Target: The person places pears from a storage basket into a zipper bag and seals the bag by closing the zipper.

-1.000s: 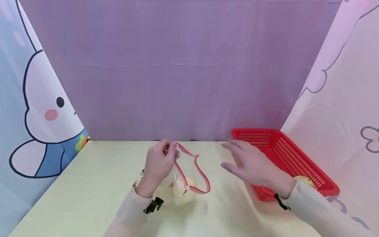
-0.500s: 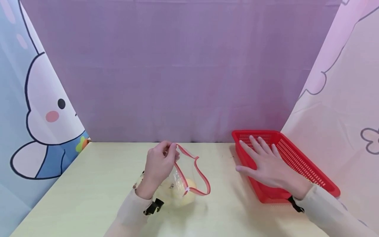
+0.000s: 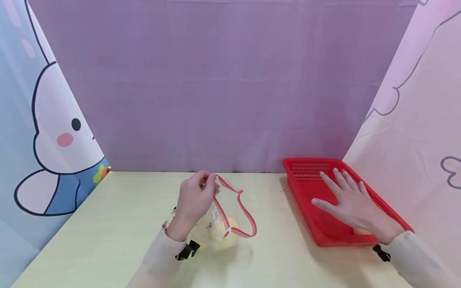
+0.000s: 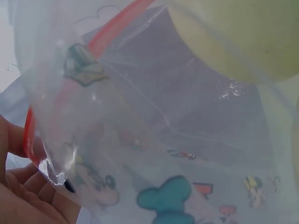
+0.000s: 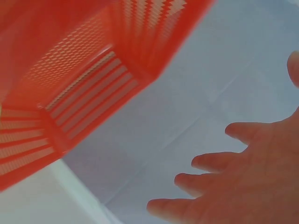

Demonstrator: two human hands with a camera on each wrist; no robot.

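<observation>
My left hand (image 3: 196,196) pinches the red-edged rim of a clear zip bag (image 3: 219,212), whose mouth gapes toward the right. Cartoon prints on the bag's plastic show in the left wrist view. Inside it sit pale yellow round fruits (image 3: 230,236); one fruit (image 4: 247,37) looms large through the plastic in the left wrist view. Over the red basket (image 3: 313,220) hovers my right hand (image 3: 351,208), fingers straight and spread, holding nothing. A pale yellow fruit (image 3: 361,231) in the basket is mostly hidden beneath that hand.
The basket, with slotted walls (image 5: 93,93), stands at the table's right side. A pale wooden tabletop (image 3: 137,216) spreads under both arms. Behind it hangs a purple cloth (image 3: 216,88), with printed cartoon cloths at left and right.
The right hand has moved rightward, from beside the basket's left edge to above its inside, with fingers spreading. The left hand and bag have stayed in place.
</observation>
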